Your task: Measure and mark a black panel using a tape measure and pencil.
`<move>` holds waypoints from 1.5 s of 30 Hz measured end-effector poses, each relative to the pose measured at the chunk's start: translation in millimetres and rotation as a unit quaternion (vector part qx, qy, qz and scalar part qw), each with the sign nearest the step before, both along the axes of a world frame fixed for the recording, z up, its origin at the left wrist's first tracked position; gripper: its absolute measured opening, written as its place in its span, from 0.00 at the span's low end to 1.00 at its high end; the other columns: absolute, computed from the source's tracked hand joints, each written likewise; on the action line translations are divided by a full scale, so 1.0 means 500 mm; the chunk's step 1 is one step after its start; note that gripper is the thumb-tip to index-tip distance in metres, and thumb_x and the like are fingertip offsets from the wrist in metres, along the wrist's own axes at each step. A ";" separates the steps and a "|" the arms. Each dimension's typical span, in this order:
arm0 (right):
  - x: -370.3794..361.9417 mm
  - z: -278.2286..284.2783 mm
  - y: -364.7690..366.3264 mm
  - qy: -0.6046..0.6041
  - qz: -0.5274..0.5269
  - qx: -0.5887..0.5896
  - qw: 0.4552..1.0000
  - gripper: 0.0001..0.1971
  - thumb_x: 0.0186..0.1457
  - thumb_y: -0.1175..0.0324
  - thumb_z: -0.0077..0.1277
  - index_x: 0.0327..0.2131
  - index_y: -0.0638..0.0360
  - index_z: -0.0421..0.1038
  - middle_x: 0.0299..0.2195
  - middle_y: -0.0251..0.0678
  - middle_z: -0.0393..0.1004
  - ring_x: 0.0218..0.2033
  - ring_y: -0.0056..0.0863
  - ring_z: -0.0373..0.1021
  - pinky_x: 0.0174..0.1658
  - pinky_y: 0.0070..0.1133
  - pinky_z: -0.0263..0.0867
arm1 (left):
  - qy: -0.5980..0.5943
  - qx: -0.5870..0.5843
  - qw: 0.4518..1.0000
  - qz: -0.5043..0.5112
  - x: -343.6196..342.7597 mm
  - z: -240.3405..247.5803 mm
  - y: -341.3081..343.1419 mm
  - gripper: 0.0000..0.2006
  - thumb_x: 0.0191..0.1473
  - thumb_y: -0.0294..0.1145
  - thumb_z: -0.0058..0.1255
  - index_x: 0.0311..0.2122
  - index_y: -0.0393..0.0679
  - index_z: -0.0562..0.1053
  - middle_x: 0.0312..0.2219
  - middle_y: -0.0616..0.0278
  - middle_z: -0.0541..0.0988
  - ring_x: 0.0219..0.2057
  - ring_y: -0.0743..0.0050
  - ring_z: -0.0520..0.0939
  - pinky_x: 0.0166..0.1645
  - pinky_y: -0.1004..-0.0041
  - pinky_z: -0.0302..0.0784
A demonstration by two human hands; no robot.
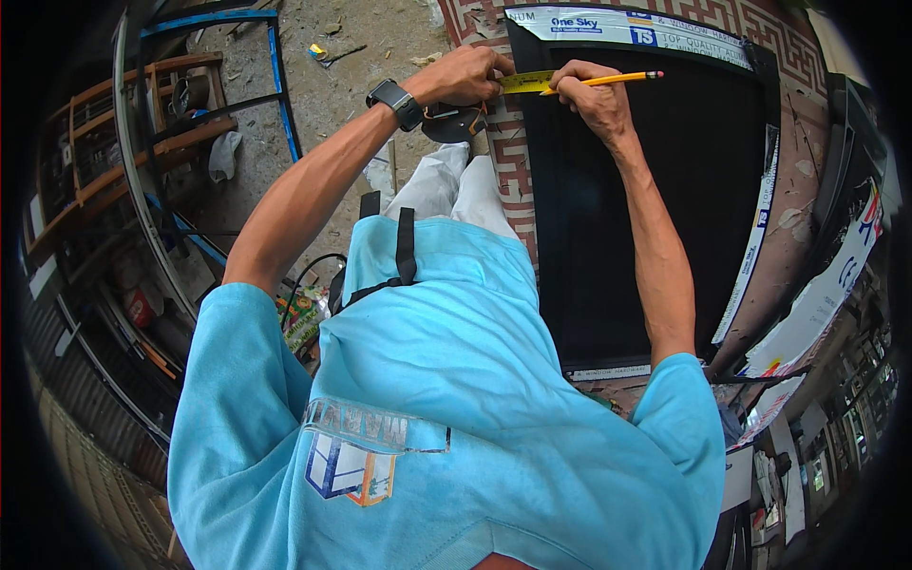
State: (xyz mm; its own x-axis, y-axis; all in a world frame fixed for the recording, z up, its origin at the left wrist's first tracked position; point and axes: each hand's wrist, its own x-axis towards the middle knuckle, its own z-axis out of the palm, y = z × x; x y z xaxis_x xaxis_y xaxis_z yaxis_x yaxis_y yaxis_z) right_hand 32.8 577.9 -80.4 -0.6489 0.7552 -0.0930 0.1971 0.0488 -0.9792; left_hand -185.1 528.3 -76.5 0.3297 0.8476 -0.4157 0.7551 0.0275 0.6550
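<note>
Tape-measure blade in thin, bright yellow with dark markings (527, 83) runs straight between the two hands, crossing the upper left edge of a large rectangular panel with a matte black frame and a dark, smooth face (589, 218). Whether the blade lies flat on that frame or just over it, I cannot tell. The left hand (465, 76) has its fingers curled in, pinching the blade's left end; what else sits inside the fist is hidden. A black wristwatch with a square case (397, 103) circles that wrist.

The right hand (591, 95) pinches a slim yellow-orange wooden pencil with a pinkish eraser (627, 79) between thumb and bent fingers — tip toward the left, close by the blade's lower edge, over the frame.

Glossy white printed film (627, 28) strips the panel's top, right and bottom borders, its surface slightly rumpled. Beneath the panel's left side shows floor tile in a reddish-brown and pale maze pattern (513, 161) — hard and angular beside the rough grey concrete floor (380, 38), which is dusty and littered. Farther left stands a slender dark frame edged with blue strips (275, 57), near brown wooden slats (104, 95).
</note>
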 end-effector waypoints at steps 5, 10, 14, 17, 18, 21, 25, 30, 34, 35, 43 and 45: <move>-0.004 -0.006 0.000 -0.001 -0.002 0.045 0.999 0.08 0.49 0.70 0.44 0.24 0.60 0.74 0.16 0.26 0.68 0.15 0.10 0.60 0.18 0.09 0.57 | 0.003 -0.014 1.000 0.000 0.001 0.003 0.002 0.18 0.47 0.28 0.48 0.45 0.37 0.72 0.36 0.44 0.77 0.28 0.62 0.81 0.36 0.71 0.79; -0.004 -0.005 -0.005 -0.030 -0.005 0.073 0.997 0.08 0.48 0.70 0.44 0.23 0.61 0.72 0.17 0.28 0.69 0.17 0.13 0.63 0.21 0.11 0.60 | -0.006 -0.012 1.000 0.008 0.000 -0.002 0.001 0.18 0.47 0.28 0.48 0.45 0.37 0.72 0.35 0.45 0.78 0.29 0.63 0.81 0.36 0.72 0.78; -0.004 0.001 -0.006 -0.054 0.004 0.058 0.997 0.09 0.48 0.70 0.44 0.22 0.63 0.71 0.18 0.30 0.71 0.19 0.16 0.66 0.25 0.14 0.64 | 0.004 0.000 1.000 0.002 -0.001 0.002 -0.001 0.17 0.47 0.27 0.47 0.44 0.37 0.72 0.35 0.46 0.78 0.29 0.64 0.81 0.35 0.72 0.78; -0.005 0.001 -0.006 -0.031 -0.011 0.031 0.999 0.09 0.48 0.70 0.44 0.22 0.63 0.71 0.17 0.30 0.70 0.19 0.15 0.66 0.24 0.14 0.63 | 0.001 -0.021 1.000 0.011 0.002 0.004 0.001 0.17 0.47 0.27 0.47 0.44 0.37 0.72 0.34 0.46 0.78 0.28 0.64 0.81 0.35 0.72 0.78; -0.006 0.003 -0.005 -0.030 -0.011 0.031 0.999 0.09 0.48 0.70 0.44 0.22 0.63 0.71 0.17 0.30 0.70 0.19 0.15 0.66 0.24 0.14 0.63 | 0.003 -0.028 1.000 0.013 0.002 0.003 0.001 0.17 0.47 0.27 0.47 0.44 0.38 0.72 0.34 0.46 0.78 0.28 0.65 0.81 0.35 0.72 0.78; -0.004 0.004 -0.001 -0.032 -0.009 0.020 0.999 0.09 0.48 0.69 0.44 0.22 0.63 0.72 0.17 0.30 0.70 0.19 0.15 0.66 0.24 0.14 0.63 | 0.012 0.003 1.000 -0.003 0.000 0.002 0.000 0.17 0.47 0.27 0.47 0.45 0.38 0.72 0.35 0.46 0.78 0.28 0.64 0.81 0.35 0.72 0.78; -0.002 -0.003 0.006 -0.021 0.012 0.029 0.999 0.09 0.50 0.70 0.43 0.24 0.60 0.73 0.16 0.26 0.68 0.16 0.10 0.61 0.19 0.09 0.58 | 0.004 0.004 1.000 0.001 0.000 0.000 0.000 0.17 0.48 0.27 0.47 0.45 0.38 0.72 0.36 0.46 0.78 0.29 0.62 0.81 0.36 0.72 0.78; -0.002 -0.004 0.006 -0.032 0.019 0.017 0.999 0.09 0.50 0.70 0.43 0.23 0.60 0.73 0.16 0.26 0.68 0.16 0.10 0.61 0.20 0.10 0.59 | 0.002 -0.012 1.000 0.004 0.002 0.006 -0.001 0.17 0.48 0.27 0.46 0.46 0.38 0.72 0.36 0.46 0.78 0.28 0.62 0.82 0.36 0.72 0.79; -0.002 -0.003 0.005 -0.028 0.018 0.027 0.999 0.10 0.50 0.69 0.43 0.24 0.60 0.74 0.16 0.26 0.68 0.16 0.11 0.62 0.20 0.10 0.59 | 0.004 -0.001 1.000 -0.001 -0.001 0.000 -0.001 0.18 0.47 0.27 0.46 0.46 0.37 0.72 0.36 0.45 0.78 0.28 0.62 0.82 0.35 0.72 0.79; -0.003 -0.003 0.005 -0.029 0.016 0.013 0.999 0.10 0.50 0.68 0.43 0.24 0.60 0.74 0.16 0.26 0.68 0.16 0.11 0.62 0.20 0.10 0.59 | 0.005 0.001 1.000 -0.002 0.000 0.000 -0.002 0.18 0.47 0.27 0.47 0.46 0.37 0.72 0.35 0.45 0.78 0.28 0.63 0.82 0.36 0.72 0.79; -0.002 0.000 0.005 -0.029 0.014 0.022 0.999 0.10 0.50 0.68 0.43 0.24 0.60 0.74 0.16 0.26 0.68 0.16 0.10 0.62 0.20 0.09 0.59 | -0.001 0.005 1.000 -0.002 0.002 0.004 -0.003 0.17 0.47 0.27 0.46 0.45 0.36 0.72 0.35 0.45 0.78 0.28 0.62 0.82 0.36 0.72 0.79; -0.002 -0.003 0.005 -0.027 0.014 0.021 0.999 0.10 0.50 0.68 0.44 0.24 0.60 0.74 0.16 0.26 0.68 0.16 0.10 0.62 0.20 0.09 0.59 | 0.002 0.005 1.000 0.002 0.002 0.003 -0.002 0.18 0.47 0.27 0.46 0.45 0.36 0.71 0.36 0.45 0.78 0.28 0.61 0.82 0.35 0.71 0.79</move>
